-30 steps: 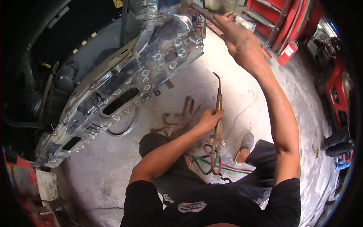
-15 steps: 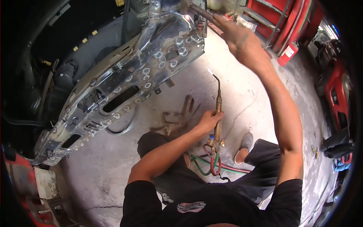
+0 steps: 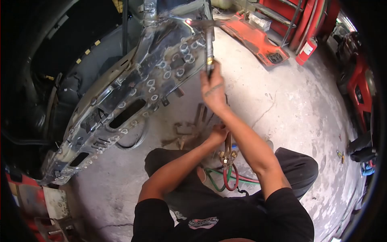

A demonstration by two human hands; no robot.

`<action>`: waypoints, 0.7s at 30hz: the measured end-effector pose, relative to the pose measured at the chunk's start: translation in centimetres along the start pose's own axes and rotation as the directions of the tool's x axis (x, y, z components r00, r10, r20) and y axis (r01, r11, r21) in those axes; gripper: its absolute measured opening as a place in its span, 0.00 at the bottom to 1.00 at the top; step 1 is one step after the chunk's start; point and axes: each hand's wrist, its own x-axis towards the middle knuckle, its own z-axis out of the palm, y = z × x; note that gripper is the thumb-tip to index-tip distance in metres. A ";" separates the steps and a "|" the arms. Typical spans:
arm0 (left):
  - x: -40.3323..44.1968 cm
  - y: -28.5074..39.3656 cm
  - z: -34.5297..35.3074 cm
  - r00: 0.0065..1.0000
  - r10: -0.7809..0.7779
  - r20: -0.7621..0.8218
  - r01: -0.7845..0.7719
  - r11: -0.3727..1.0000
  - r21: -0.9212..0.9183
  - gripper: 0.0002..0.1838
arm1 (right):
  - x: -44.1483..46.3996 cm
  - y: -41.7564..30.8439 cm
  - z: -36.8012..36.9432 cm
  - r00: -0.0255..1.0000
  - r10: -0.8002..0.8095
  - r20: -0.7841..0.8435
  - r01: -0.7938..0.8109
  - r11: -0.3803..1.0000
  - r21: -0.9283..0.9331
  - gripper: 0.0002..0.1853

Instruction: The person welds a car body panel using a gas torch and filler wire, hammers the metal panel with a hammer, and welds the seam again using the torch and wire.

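Note:
My left hand [image 3: 218, 134] is closed round a brass gas torch [image 3: 228, 156], held upright over the floor. My right forearm crosses in front of its upper part, so the torch tip is hidden. In my right hand [image 3: 215, 89] is the handle of a hammer [image 3: 209, 46]; its head is smeared by motion at the upper end of the metal frame. That frame [image 3: 141, 86], part of a vehicle body with many ring-shaped weld marks, runs diagonally on the left. A small spot near its top glows red. Red and green hoses [image 3: 231, 177] hang from the torch.
An orange-red panel [image 3: 252, 38] lies on the concrete floor [image 3: 290, 109] at the upper right, near a fire extinguisher [image 3: 307, 51] and red shelving [image 3: 278, 20]. Metal clamps or stands [image 3: 189, 129] sit below the frame. A red car part [image 3: 358, 94] stands far right.
My right hand has swung down and left with the hammer, from beside the frame's top to in front of the torch. The torch has shifted slightly left and its tip is now covered.

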 end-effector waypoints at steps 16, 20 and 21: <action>-0.6 -0.2 0.5 0.990 0.090 0.113 -0.095 0.995 0.035 0.16 | -1.1 -3.3 2.0 0.940 0.248 0.233 -0.325 0.856 0.401 0.14; 1.8 -5.1 2.3 0.993 0.110 0.052 -0.112 0.993 0.041 0.19 | -1.0 -3.9 0.3 0.955 0.201 0.218 -0.281 0.847 0.451 0.16; 1.7 -5.6 2.5 0.995 0.087 0.052 -0.087 0.996 0.014 0.20 | -1.1 -3.7 0.1 0.941 0.225 0.254 -0.317 0.850 0.422 0.16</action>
